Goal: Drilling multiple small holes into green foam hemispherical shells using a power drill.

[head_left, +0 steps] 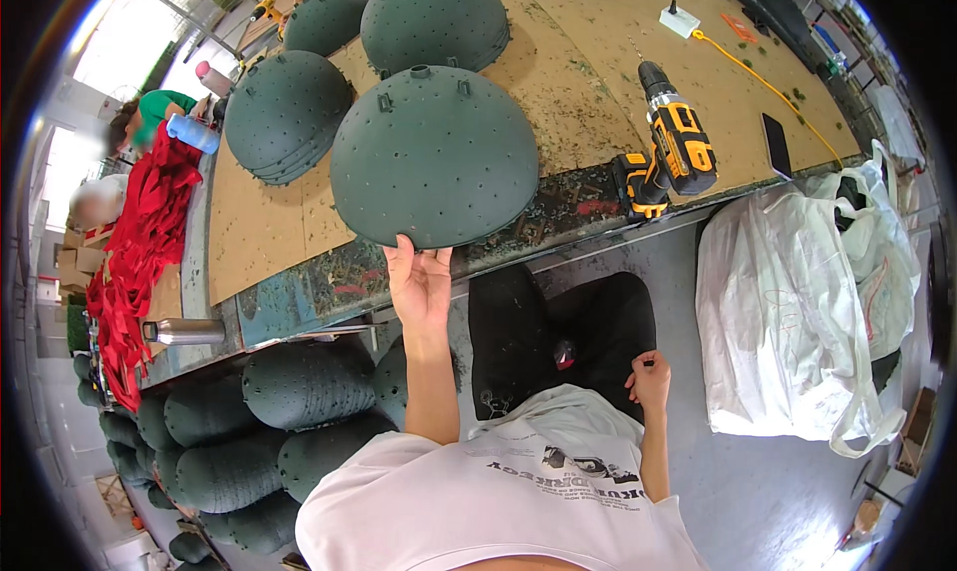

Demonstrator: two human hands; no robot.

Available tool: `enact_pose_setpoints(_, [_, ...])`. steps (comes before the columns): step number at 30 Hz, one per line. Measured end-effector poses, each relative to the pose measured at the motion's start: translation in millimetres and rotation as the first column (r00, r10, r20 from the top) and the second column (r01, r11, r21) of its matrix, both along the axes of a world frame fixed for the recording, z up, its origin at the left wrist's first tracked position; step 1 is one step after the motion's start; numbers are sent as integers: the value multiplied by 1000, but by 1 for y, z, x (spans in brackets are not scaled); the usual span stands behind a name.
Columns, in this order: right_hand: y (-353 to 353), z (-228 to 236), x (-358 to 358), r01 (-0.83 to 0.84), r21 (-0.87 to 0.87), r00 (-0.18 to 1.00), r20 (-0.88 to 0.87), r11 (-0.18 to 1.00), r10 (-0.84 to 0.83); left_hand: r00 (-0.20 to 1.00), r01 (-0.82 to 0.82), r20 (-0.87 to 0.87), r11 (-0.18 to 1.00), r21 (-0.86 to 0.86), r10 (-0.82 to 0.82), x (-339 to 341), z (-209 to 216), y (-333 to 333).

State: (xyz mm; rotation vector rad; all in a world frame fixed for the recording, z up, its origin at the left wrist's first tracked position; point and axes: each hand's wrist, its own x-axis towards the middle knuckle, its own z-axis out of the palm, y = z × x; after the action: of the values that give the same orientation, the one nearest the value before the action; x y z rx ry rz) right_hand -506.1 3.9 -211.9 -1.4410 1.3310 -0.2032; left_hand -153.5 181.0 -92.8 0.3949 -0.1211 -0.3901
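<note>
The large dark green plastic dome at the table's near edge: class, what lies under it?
Brown fibreboard sheet on the table; the left hand grips the large dark green plastic dome at its near rim. Whatever sits inside its hollow is covered.

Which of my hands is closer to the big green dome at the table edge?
Left. Your left hand touches the near rim of the green dome. Your right hand is well below it, down by your lap.

Grey concrete floor (778, 491), cardboard-topped workbench (578, 92), bright daylit windows (110, 62) at left.
</note>
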Motion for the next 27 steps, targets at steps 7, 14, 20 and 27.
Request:
enact_pose_setpoints(7, [-47, 0, 23, -36, -80, 924, 378, 996, 64, 999, -20, 34, 1000, -6, 20, -1, 8, -5])
enact_pose_setpoints(14, [-122, 121, 127, 109, -640, 731, 570, 761, 375, 998, -53, -26, 993, 107, 56, -13, 7, 7])
enact_pose_setpoints(20, [-156, 121, 203, -121, -500, 614, 641, 858, 460, 993, -68, -86, 993, 97, 76, -20, 0, 5])
enact_pose_setpoints(27, [-177, 132, 232, -94, -454, 598, 685, 886, 415, 988, -94, -119, 994, 60, 100, -20, -1, 0])
